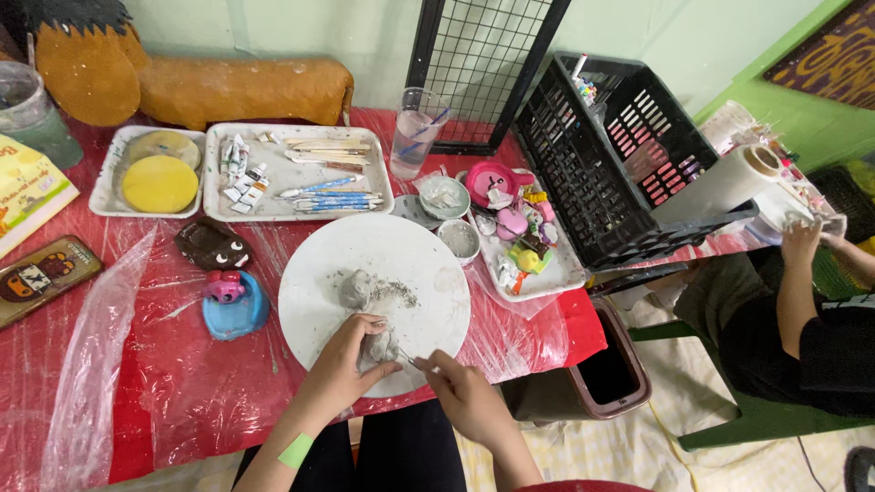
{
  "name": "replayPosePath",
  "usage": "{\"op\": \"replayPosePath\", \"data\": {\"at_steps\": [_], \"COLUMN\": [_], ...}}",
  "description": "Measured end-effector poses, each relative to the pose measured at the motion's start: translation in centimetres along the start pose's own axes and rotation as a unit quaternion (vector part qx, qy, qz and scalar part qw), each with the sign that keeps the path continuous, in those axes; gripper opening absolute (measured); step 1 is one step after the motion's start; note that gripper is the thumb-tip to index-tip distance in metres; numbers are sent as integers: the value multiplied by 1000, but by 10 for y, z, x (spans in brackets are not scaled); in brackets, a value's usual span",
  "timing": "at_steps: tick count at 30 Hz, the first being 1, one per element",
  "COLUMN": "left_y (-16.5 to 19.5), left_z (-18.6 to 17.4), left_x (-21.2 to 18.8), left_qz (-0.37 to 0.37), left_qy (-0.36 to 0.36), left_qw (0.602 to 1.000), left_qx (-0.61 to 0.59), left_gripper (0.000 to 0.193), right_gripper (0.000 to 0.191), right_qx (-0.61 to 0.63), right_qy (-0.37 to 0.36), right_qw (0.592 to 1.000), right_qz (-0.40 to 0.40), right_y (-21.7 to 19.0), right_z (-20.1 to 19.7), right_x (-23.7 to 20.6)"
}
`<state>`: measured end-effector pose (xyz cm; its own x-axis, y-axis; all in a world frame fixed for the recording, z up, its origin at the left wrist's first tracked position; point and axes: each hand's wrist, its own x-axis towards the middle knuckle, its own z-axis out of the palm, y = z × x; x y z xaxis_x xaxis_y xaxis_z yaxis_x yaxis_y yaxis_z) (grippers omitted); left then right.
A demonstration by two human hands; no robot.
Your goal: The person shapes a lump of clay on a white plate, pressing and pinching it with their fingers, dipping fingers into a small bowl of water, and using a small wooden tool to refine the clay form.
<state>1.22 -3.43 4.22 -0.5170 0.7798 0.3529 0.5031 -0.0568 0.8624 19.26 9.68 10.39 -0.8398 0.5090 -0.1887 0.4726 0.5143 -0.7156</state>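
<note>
**Grey clay worked on a round white board**

While the left hand [351, 357] curls its fingers around a lump of grey clay [376, 346], the right hand [465, 392] is closed in a pinch on a thin metal tool [412, 361] whose tip meets that lump. The clay sits on a round white board [419, 264], close to the board's near edge, and a second grey clay lump [355, 290] lies near the board's middle amid grey smears.

The board rests on a table covered with red cloth under clear plastic sheeting [173, 374], towards the table's near edge. Just left of the board are a dark brown clay figure with white eyes [211, 244] and a blue clay base with a small pink figure [233, 305]. Along the far edge stand a white rectangular tray of paint tubes and blue-handled brushes [296, 171], a smaller white tray holding yellow discs [153, 171] at the far left, and a clear glass of cloudy water [415, 130]. Right of the board, two small grey-stained bowls [451, 219] sit beside a white tray of small colourful clay pieces [533, 251].

At the table's right end a black plastic crate [620, 155] leans, with a roll of white paper [729, 182] against it. Pale green walls close the room behind, with a black wire grid [478, 68] propped against them. Another person's hand [802, 241] is at the far right, beside a green bench [756, 415].
</note>
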Motion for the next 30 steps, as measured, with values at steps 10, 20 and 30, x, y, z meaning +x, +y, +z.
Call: {"op": "replayPosePath", "data": {"at_steps": [10,20,30], "left_y": [-4,-4,-5], "left_z": [-6,-10,-14], "left_x": [2,0,-1], "left_qz": [33,36,-3], "left_qy": [-12,17,56], "left_qw": [999,999,997], "left_qx": [28,1,-49], "left_gripper": [55,55,61], "right_gripper": [9,19,21], "right_qx": [103,88,172], "right_qy": [20,64,56], "right_qw": [994,994,983], "right_qz": [15,28,-24], "right_y": [12,2,23], "right_z": [25,34,41], "right_x": [20,25,16]}}
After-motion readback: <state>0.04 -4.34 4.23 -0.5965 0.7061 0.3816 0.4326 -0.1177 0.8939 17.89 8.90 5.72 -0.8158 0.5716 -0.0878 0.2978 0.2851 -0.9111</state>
